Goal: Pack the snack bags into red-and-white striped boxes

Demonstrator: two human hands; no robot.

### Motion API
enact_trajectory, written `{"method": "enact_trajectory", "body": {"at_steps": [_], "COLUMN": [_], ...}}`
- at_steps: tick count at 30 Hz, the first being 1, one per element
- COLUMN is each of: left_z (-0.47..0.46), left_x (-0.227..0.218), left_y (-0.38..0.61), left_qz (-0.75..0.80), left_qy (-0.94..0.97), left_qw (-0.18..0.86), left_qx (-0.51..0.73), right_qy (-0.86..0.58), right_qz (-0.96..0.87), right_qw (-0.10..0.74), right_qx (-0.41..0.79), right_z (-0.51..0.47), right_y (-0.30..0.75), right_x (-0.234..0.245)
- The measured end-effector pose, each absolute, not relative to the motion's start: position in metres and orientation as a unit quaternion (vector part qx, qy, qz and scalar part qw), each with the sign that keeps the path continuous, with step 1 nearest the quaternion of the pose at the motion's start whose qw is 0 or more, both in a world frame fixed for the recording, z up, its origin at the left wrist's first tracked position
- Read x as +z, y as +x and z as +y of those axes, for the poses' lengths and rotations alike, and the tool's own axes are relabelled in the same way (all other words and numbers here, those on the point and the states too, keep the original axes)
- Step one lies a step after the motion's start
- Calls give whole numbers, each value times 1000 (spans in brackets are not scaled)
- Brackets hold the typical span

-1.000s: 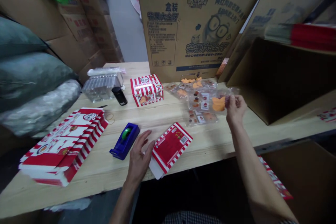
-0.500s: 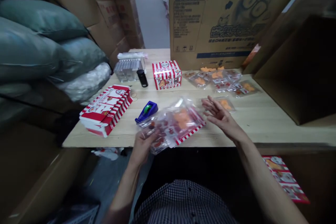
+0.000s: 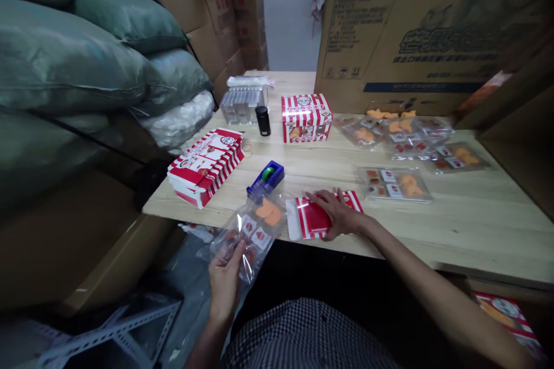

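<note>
My left hand (image 3: 225,278) grips a clear plastic snack pack (image 3: 251,230) with orange pieces, held off the table's front-left edge. My right hand (image 3: 336,214) lies with fingers spread on a flat red-and-white striped carton (image 3: 312,217) near the front edge of the wooden table (image 3: 467,225). A blue tape dispenser (image 3: 265,179) stands just behind the held pack. Another clear snack pack (image 3: 395,184) lies to the right of my right hand.
A stack of flat striped cartons (image 3: 206,165) lies at the table's left. An assembled striped box (image 3: 306,117), a black cylinder (image 3: 262,120) and clear trays (image 3: 243,102) stand further back. More snack packs (image 3: 407,132) lie before a big cardboard box (image 3: 428,29). Grey sacks (image 3: 82,57) pile at left.
My left hand has drawn the snack pack down and left, off the table edge. My right hand has come down onto the flat striped carton. The view has shifted left.
</note>
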State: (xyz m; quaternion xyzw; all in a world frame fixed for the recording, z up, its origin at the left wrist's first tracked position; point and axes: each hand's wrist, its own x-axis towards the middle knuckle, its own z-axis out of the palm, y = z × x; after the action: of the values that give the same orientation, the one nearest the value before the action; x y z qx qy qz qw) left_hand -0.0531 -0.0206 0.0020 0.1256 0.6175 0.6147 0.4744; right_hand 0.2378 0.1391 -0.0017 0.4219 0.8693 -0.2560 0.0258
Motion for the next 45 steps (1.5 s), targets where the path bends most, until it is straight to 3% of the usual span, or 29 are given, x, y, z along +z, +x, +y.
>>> {"method": "enact_trajectory", "body": {"at_steps": [6, 13, 21, 34, 40, 45], "left_z": [-18, 7, 48, 72, 92, 102], "left_x": [2, 0, 6, -3, 13, 1], "left_y": [-51, -86, -91, -74, -90, -53], "left_qz": [600, 566, 539, 539, 479, 448], "left_qy": [123, 254, 372, 361, 481, 462], "left_qw": [560, 690, 706, 710, 709, 741], "left_qx": [558, 373, 270, 274, 189, 192], "right_qy": [479, 450, 448, 475, 459, 458], "right_qz": [846, 856, 856, 843, 852, 853], "right_qw": [-56, -52, -45, -56, -56, -61], "right_qx": [-227, -250, -253, -245, -246, -242], "right_z": [106, 86, 81, 81, 77, 76], "right_y": [242, 247, 247, 254, 248, 246], "right_x": [-9, -7, -7, -11, -16, -18]}}
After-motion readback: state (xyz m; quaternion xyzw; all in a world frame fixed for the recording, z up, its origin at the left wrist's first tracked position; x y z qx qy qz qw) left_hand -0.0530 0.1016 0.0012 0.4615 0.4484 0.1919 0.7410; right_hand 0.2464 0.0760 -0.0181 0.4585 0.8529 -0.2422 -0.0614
